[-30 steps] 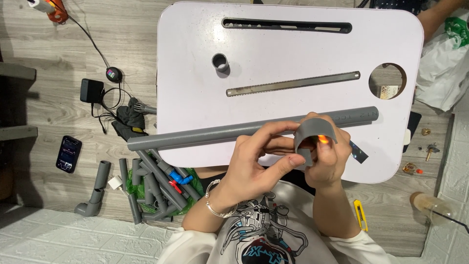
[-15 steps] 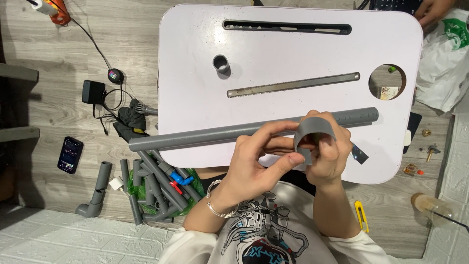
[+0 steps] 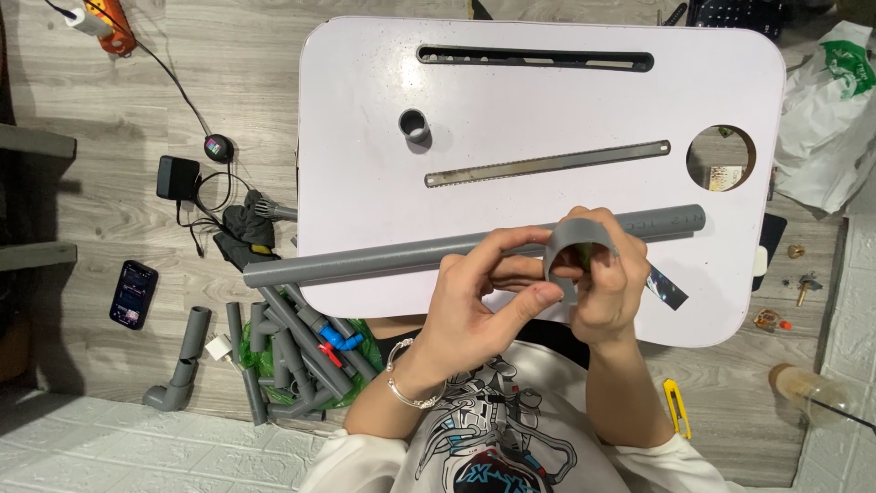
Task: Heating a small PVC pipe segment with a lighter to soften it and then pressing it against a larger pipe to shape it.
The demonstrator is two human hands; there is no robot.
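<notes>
Over the last second almost nothing has shifted: the right hand keeps the short grey pipe ring clasped in its fingers while the left hand pinches the ring's near rim, both just in front of the long grey pipe lying across the white lap table, so the work on the ring looks ongoing.

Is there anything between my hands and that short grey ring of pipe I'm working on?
Nothing visible does. The left hand and right hand both already grip the short grey pipe ring directly, holding it over the long grey pipe at the near edge of the white lap table.
</notes>
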